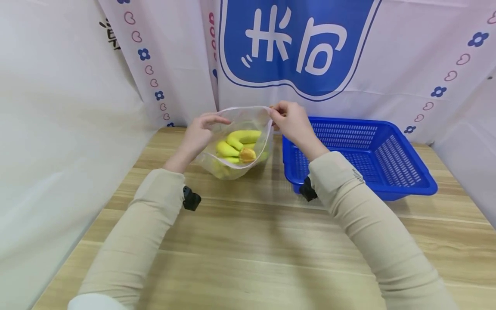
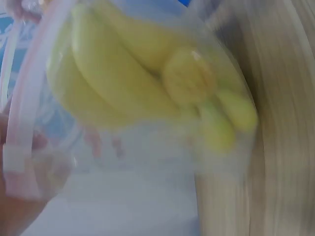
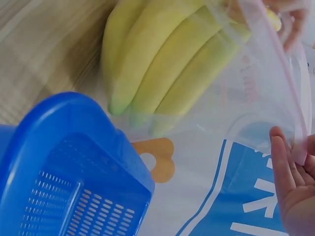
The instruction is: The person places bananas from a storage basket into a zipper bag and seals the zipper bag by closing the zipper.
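Note:
A clear resealable plastic bag (image 1: 232, 172) with a pale pink zip strip stands with its mouth open near the back of the table. Inside lies a bunch of yellow bananas (image 1: 248, 137), its brownish stem end (image 1: 248, 155) facing the front. My left hand (image 1: 197, 134) holds the bag's left rim, its fingers reaching over the mouth; the bag partly covers this hand in the left wrist view. At the opposite corner, my right hand (image 1: 292, 122) pinches the rim between thumb and fingers. Blur softens the bananas (image 2: 123, 69) in the left wrist view.
Close to the right of the bag is a blue perforated plastic basket (image 1: 403, 189), beneath my right forearm. Both stand on a wood-grain table (image 1: 240, 245). A printed white and blue curtain (image 1: 387, 86) hangs right behind the table's back edge.

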Available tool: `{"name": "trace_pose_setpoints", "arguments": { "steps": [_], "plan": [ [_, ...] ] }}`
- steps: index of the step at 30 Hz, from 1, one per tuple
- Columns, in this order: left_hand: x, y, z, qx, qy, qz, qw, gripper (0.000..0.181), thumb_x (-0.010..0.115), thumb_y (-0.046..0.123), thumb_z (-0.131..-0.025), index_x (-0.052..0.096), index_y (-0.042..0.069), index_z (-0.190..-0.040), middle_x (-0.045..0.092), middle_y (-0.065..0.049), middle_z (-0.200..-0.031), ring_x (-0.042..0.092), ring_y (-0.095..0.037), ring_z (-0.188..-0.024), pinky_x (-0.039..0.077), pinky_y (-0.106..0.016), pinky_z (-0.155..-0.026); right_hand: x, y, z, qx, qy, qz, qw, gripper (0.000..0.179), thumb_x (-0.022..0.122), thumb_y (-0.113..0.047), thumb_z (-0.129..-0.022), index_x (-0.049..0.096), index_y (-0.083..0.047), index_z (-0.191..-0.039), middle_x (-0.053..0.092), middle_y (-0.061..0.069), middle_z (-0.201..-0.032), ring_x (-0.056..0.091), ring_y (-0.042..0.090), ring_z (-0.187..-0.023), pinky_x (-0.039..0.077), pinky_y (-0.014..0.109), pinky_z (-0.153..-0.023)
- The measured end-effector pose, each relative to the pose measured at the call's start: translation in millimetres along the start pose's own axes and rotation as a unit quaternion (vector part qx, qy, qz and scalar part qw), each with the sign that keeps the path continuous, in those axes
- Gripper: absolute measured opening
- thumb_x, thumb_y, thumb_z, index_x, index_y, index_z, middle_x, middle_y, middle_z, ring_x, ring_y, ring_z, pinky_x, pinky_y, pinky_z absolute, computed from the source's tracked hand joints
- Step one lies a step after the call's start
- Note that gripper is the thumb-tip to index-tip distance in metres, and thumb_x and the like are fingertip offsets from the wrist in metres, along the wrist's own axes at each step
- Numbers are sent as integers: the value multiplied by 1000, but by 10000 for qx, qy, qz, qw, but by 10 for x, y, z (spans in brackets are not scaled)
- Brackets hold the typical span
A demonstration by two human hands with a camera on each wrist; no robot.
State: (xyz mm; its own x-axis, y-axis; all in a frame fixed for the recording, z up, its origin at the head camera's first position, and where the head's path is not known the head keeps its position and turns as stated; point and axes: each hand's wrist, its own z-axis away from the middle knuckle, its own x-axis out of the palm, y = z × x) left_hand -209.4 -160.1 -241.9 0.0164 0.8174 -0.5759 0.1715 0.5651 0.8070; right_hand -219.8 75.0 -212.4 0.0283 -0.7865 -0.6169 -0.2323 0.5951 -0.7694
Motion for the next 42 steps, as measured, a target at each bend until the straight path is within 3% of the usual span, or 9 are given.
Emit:
{"name": "trace_pose_setpoints", "arguments": {
  "steps": [7,11,16,22,25,32,36,39,42],
  "plan": [
    [-155,-174,38,103,-320,-1364,9901,36,45,24,-97,61,11,-126,54,-17,-138,50,-34,-121,42,-53,-100,-120,65,-25,18,435,52,9990,29,48,-19,-98,64,4,-105,67,20,-104,67,28,-90,57,35,-84],
    [-226,-257,46,115,-990,-1377,9854,56,56,49,-92,48,21,-140,44,-9,-149,44,-36,-132,36,-59,-107,-164,110,-24,161,505,-13,9986,28,47,-18,-98,64,4,-105,66,20,-105,66,31,-96,56,37,-90],
    [-263,-296,65,442,-1243,-1726,9761,71,72,40,-83,42,22,-144,38,-7,-153,44,-40,-132,36,-58,-108,-204,141,-26,296,621,-20,9976,28,46,-17,-98,64,3,-105,65,19,-105,65,28,-94,56,36,-90],
    [-273,-274,90,978,-506,-2085,9718,39,59,22,-94,56,14,-133,60,-16,-129,63,-40,-106,50,-51,-91,-258,176,-21,109,453,43,9989,31,47,-21,-98,64,-2,-117,66,18,-111,65,28,-100,53,38,-93],
    [-290,-255,100,1009,-94,-2052,9735,33,55,17,-96,59,12,-129,62,-15,-127,61,-39,-112,50,-51,-92,-309,214,-24,26,204,96,9997,36,49,-28,-99,61,-7,-126,65,18,-116,62,28,-106,50,41,-98],
    [-253,-185,62,1051,1020,-1078,9833,23,61,8,-92,69,7,-113,66,-14,-119,63,-33,-113,54,-41,-90,-369,229,-40,-98,-71,460,9989,38,64,-31,-90,65,-8,-121,67,18,-117,63,28,-107,52,42,-95],
    [-210,-127,29,1434,1642,-632,9739,17,62,2,-89,72,2,-103,70,-16,-112,65,-31,-110,51,-36,-98,-382,213,-26,8,333,552,9979,32,62,-32,-92,70,-4,-107,69,17,-109,61,25,-96,52,36,-85],
    [-183,-84,18,1672,2014,-488,9639,15,63,0,-88,73,-1,-99,71,-18,-106,68,-30,-102,54,-30,-92,-379,200,-24,136,460,511,9975,34,61,-33,-92,71,-4,-105,69,16,-108,57,22,-92,47,32,-78],
    [-156,-36,18,1489,2322,-342,9606,20,67,3,-86,67,-7,-103,72,-19,-103,70,-28,-96,56,-25,-85,-371,192,-23,219,554,468,9971,34,60,-32,-92,71,-3,-105,69,16,-107,54,21,-90,45,29,-75]
  ]
}}
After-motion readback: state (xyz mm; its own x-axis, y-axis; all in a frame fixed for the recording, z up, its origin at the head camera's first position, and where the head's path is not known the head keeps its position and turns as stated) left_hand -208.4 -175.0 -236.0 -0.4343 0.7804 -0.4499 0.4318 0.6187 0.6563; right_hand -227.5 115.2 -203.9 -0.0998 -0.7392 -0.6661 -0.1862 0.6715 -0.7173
